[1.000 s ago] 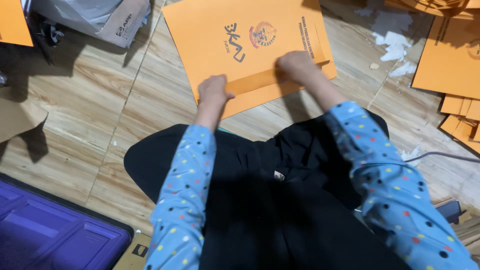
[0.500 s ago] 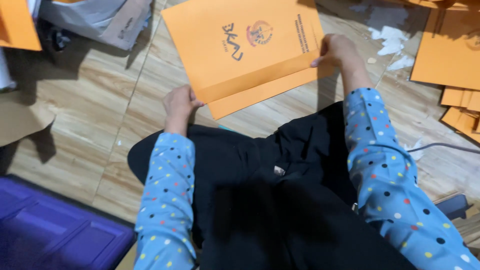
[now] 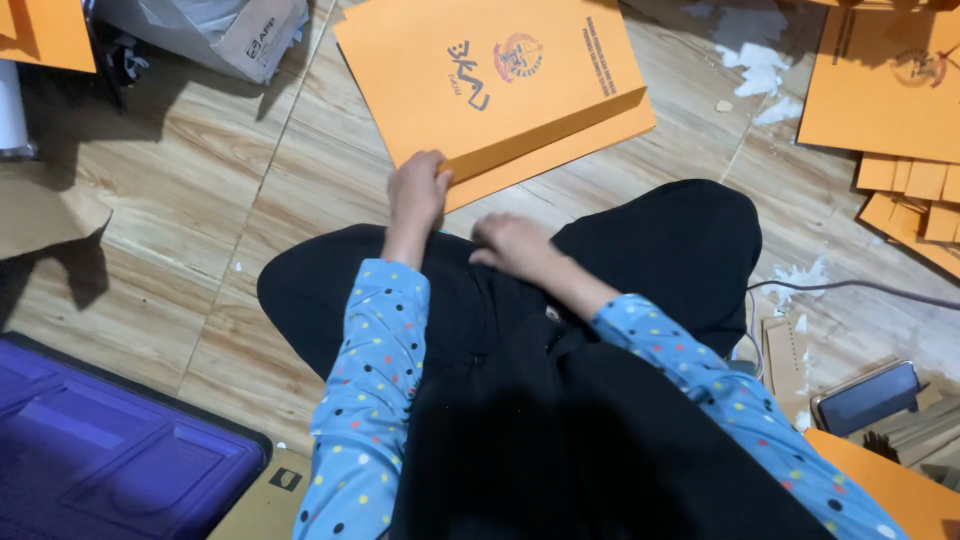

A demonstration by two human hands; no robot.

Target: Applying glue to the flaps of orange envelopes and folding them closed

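The orange folder [image 3: 490, 90] lies flat on the wood-look floor [image 3: 200, 200], just beyond the person's black-clad knees. The left hand [image 3: 418, 192] rests on the folder's near left corner, fingers pressing its folded flap — whether it actually pinches the card, I cannot tell. The right hand [image 3: 512, 245] sits on the lap, just short of the folder, loosely curled and holding nothing. Right of the folder lies a stack of orange sheets [image 3: 885, 90] — nearer the person, a phone [image 3: 865, 397].

Wood-look tile floor [image 3: 200, 200], dimly lit; purple plastic tray [image 3: 100, 450] at seven o'clock, white paper scraps [image 3: 755, 65] at one o'clock.
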